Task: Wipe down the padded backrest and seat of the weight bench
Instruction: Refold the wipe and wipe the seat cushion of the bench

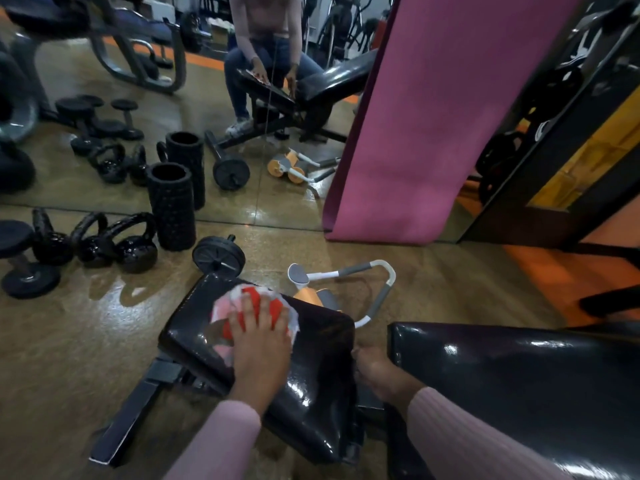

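While left hand [259, 348] presses cloth [254, 308] flat on seat [311, 386], right hand [375, 370] grips its edge.

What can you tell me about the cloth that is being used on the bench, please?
The cloth is red and white, thin and crumpled, spread flat on the far end of the black glossy seat pad. The left hand presses on it with straight, spread fingers, covering its middle. Nothing else touches it.
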Demonstrator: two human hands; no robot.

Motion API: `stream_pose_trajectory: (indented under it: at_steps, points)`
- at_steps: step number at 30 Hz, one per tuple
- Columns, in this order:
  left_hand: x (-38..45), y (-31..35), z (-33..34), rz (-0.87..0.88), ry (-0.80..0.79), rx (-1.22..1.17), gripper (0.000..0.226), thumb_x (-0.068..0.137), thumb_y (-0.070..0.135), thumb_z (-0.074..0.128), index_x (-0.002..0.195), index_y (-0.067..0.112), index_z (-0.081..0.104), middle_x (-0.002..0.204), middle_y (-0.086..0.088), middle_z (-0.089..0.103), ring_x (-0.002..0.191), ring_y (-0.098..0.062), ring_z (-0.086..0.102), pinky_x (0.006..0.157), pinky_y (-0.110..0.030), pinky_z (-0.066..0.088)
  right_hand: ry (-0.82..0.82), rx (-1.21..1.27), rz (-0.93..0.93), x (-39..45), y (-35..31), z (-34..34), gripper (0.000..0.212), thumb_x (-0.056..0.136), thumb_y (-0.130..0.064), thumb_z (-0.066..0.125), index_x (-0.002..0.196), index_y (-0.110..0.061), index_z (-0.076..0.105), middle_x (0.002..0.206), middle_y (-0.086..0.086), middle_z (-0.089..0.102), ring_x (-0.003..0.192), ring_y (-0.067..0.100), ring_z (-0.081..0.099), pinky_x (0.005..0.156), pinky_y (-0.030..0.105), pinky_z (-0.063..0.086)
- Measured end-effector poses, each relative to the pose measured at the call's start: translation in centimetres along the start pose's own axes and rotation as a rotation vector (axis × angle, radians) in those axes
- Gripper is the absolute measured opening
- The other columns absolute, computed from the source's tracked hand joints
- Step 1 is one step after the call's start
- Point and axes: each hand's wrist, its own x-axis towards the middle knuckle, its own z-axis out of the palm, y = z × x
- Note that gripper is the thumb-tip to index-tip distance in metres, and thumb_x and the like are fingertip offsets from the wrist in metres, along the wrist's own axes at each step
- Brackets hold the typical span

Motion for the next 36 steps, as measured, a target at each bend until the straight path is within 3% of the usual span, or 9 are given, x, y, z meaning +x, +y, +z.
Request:
stream_pose_trajectory:
  at_steps: [3,7,14,17,21,28,30,33,36]
  points:
    - [3.1,0.9,0.5,0.092,-0.008,0.062,0.051,0.098,0.042,0.018,0.147,0.032,0.029,0.155,-0.01,0.024,0.142,-0.043,0.008,0.111,-0.06,0.003,-0.058,-0.247,-0.159,-0.7,-0.1,-1.2,0.025,0.098,-0.01,0.04,0.079,-0.021,0.052,0.077,-0.004,0.052,0.068,0.008,0.049,0.057,0.019,0.038]
    - [7.1,-1.1,-0.7,-0.003,-0.089,0.136,0.048,0.096,0.042,0.028,0.141,0.028,0.036,0.147,-0.011,0.036,0.134,-0.038,0.025,0.11,-0.055,0.016,-0.073,-0.373,-0.329,-2.0,-1.1,-3.6,0.035,0.099,-0.012,0.036,0.129,-0.022,0.049,0.101,0.001,0.057,0.084,0.013,0.056,0.057,0.013,0.04]
    - [1.5,3.4,0.7,-0.044,-0.026,0.04,0.059,0.097,0.044,0.029,0.151,0.03,0.009,0.159,-0.013,0.004,0.141,-0.047,-0.004,0.11,-0.061,0.004,-0.085,-0.625,-0.729,-3.7,-1.4,-8.0,0.041,0.091,-0.015,0.041,0.128,-0.015,0.058,0.119,-0.005,0.06,0.108,0.005,0.053,0.089,0.008,0.034]
    - [1.1,8.2,2.6,0.139,-0.08,0.023,0.053,0.099,0.043,0.024,0.15,0.031,0.015,0.159,-0.012,0.005,0.14,-0.047,-0.008,0.11,-0.062,-0.002,-0.083,-1.033,-0.939,-2.4,1.3,-8.6,0.064,0.087,-0.042,0.024,0.143,-0.018,0.041,0.148,-0.003,0.039,0.14,0.014,0.026,0.119,0.032,0.016]
    - [5.3,8.5,3.3,0.219,-0.118,0.112,0.051,0.099,0.042,0.023,0.148,0.032,0.02,0.157,-0.01,0.017,0.141,-0.044,0.006,0.112,-0.06,0.004,0.052,-1.433,-0.864,-1.2,3.2,-8.4,0.063,0.097,-0.05,0.014,0.152,-0.021,0.016,0.161,0.0,0.009,0.148,0.019,-0.007,0.114,0.045,-0.014]
    - [1.5,4.6,2.4,0.067,0.048,0.003,0.047,0.098,0.038,0.028,0.145,0.037,0.032,0.156,-0.01,0.024,0.142,-0.044,0.008,0.11,-0.059,0.003,0.087,-1.511,-0.753,-1.3,2.9,-8.4,0.076,0.086,-0.051,-0.006,0.153,-0.019,0.009,0.162,0.0,-0.001,0.147,0.017,-0.014,0.11,0.053,-0.017]
    - [-1.1,7.6,3.1,0.155,0.038,-0.066,0.048,0.094,0.039,0.033,0.142,0.036,0.04,0.155,-0.013,0.024,0.14,-0.049,0.01,0.107,-0.064,0.001,0.141,-1.488,-0.736,-1.4,3.3,-8.8,0.071,0.09,-0.05,0.002,0.152,-0.02,0.019,0.161,0.0,0.006,0.149,0.02,-0.003,0.112,0.057,-0.012]
    - [-0.8,12.3,4.5,0.29,-0.122,0.034,0.055,0.101,0.044,0.02,0.151,0.03,0.005,0.159,-0.009,-0.012,0.139,-0.046,-0.019,0.102,-0.063,-0.022,0.211,-1.427,-0.742,-1.8,3.8,-9.4,0.053,0.09,-0.049,0.034,0.129,-0.024,0.059,0.14,0.0,0.053,0.133,0.023,0.046,0.11,0.057,0.004]
    - [2.8,13.2,5.5,0.306,-0.129,0.075,0.056,0.1,0.044,0.021,0.152,0.026,0.01,0.16,-0.008,-0.001,0.142,-0.043,-0.012,0.108,-0.061,-0.014,0.194,-1.392,-0.728,-1.8,4.4,-9.8,0.055,0.092,-0.048,0.029,0.137,-0.024,0.05,0.149,-0.002,0.042,0.14,0.023,0.036,0.109,0.059,0.003]
